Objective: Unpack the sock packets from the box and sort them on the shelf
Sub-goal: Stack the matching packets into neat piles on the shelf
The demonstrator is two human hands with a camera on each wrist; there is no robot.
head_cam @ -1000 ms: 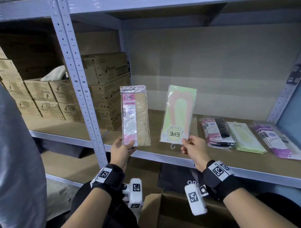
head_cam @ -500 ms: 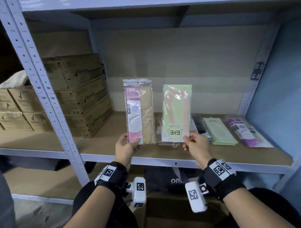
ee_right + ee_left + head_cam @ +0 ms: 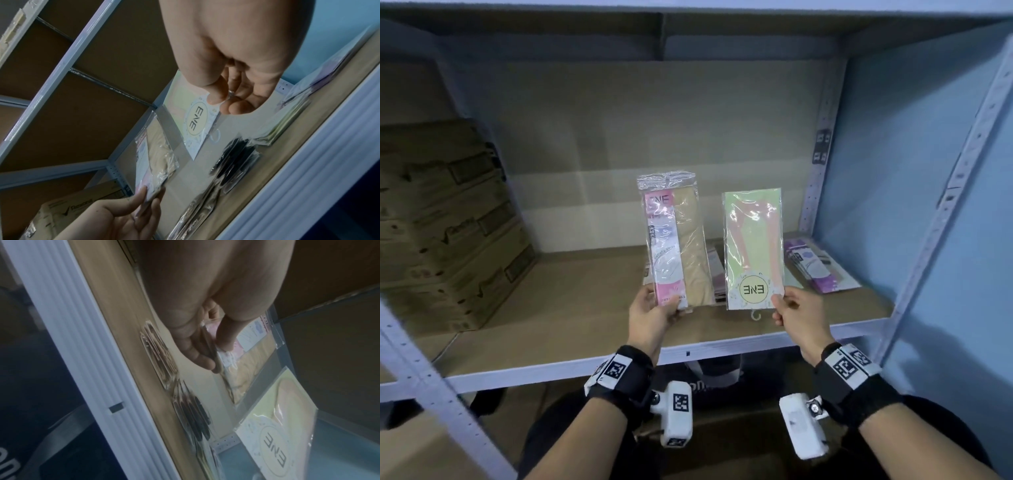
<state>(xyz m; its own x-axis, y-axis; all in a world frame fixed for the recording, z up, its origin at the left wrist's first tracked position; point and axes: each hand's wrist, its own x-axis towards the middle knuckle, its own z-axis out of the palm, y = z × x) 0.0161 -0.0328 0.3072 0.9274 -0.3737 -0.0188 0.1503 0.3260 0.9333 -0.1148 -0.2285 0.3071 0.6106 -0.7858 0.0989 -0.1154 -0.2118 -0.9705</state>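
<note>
Sock packets: left hand pinches the beige packet, right hand the green packet. Corner-only pinches on slick film risk slippage above the shelf.

I am wearing a wide black fabric band with a white square-coded tag on my left wrist and another on my right wrist; a white boxy camera is hanging beneath each, and my forearms are showing bare.

"ENE" is printed on the pink-and-beige packet and the green packet.
</note>
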